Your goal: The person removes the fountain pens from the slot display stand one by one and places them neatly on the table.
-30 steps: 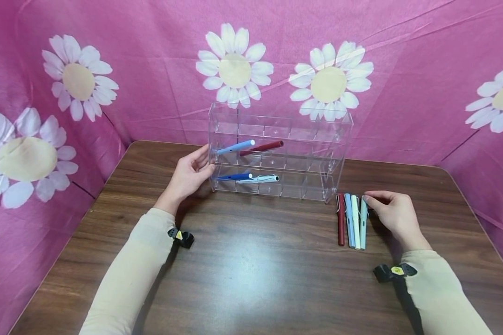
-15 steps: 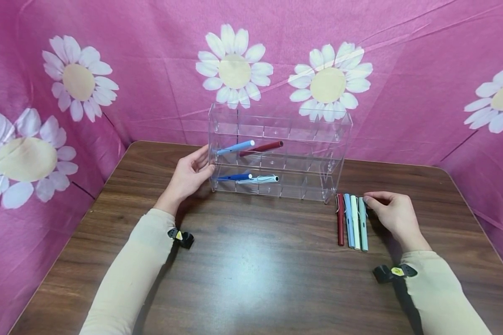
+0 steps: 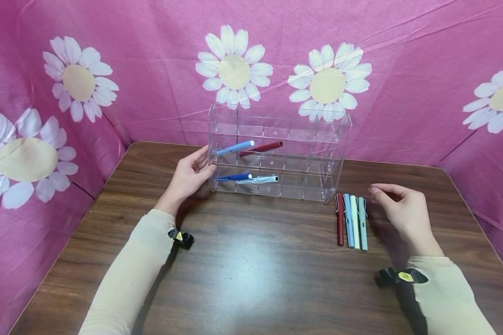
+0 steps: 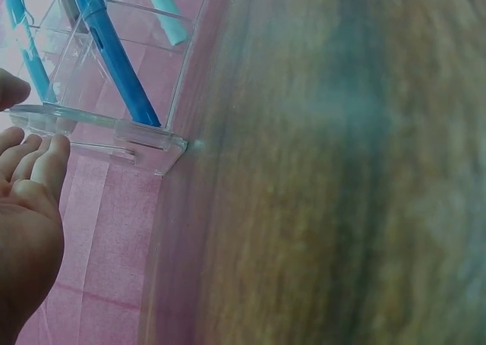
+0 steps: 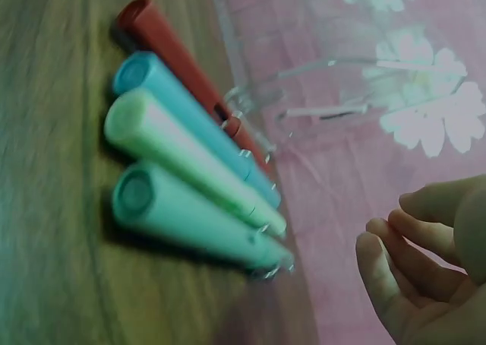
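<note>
Four pens (image 3: pixel 351 225) lie side by side at the lower right of the table (image 3: pixel 251 279), long axes running toward and away from the person, the mint pen (image 3: pixel 362 223) outermost. The right hand (image 3: pixel 402 211) hovers just right of it, not touching, fingers loosely curled and holding nothing, so the row lies to the hand's left. At centre, the left hand (image 3: pixel 188 177) grips the left edge of the clear rack (image 3: pixel 314 139), which holds four more pens.

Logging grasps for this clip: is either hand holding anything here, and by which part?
The left hand holds the clear acrylic rack by its left end wall. The right hand holds nothing, hovering beside the four pens.
</note>
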`<state>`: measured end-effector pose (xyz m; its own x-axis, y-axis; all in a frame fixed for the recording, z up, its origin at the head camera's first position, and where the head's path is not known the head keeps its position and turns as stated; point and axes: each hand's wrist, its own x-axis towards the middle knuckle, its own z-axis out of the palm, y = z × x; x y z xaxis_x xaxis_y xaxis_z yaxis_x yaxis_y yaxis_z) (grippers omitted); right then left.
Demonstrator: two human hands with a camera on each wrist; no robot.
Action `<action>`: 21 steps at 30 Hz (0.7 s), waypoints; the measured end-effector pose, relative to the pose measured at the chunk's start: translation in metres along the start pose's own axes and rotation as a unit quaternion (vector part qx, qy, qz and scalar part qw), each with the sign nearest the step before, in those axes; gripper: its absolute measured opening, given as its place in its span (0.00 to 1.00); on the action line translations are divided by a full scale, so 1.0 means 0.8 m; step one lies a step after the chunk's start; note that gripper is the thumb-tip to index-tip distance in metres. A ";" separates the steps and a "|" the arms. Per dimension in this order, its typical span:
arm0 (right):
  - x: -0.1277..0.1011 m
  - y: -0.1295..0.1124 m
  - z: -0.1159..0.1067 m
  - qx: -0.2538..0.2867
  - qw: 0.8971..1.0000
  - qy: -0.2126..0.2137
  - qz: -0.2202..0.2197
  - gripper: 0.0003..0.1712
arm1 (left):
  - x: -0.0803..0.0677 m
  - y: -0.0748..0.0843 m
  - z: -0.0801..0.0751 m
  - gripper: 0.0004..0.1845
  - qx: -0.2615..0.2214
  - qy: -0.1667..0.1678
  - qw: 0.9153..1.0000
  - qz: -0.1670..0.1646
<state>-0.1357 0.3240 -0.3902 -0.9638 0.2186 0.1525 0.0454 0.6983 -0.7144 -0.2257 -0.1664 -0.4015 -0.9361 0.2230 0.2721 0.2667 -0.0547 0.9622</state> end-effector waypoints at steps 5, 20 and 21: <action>-0.001 -0.014 0.001 0.032 0.999 0.008 -0.024 0.17 | -0.004 0.017 0.006 0.32 0.013 0.002 1.000 -0.005; -0.015 -0.090 0.000 0.144 0.986 -0.004 -0.084 0.17 | 0.006 -0.013 0.001 0.34 -0.021 0.003 0.999 0.031; -0.015 -0.093 0.000 0.140 0.986 -0.004 -0.090 0.16 | 0.006 -0.014 0.001 0.34 -0.021 0.003 0.999 0.032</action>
<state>-0.1273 0.2690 -0.3390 -0.9518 0.1021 0.2892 -0.1996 0.5096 -0.8370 -0.2332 -0.1636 -0.4107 -0.9188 0.2124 0.3327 0.3158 -0.1101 0.9424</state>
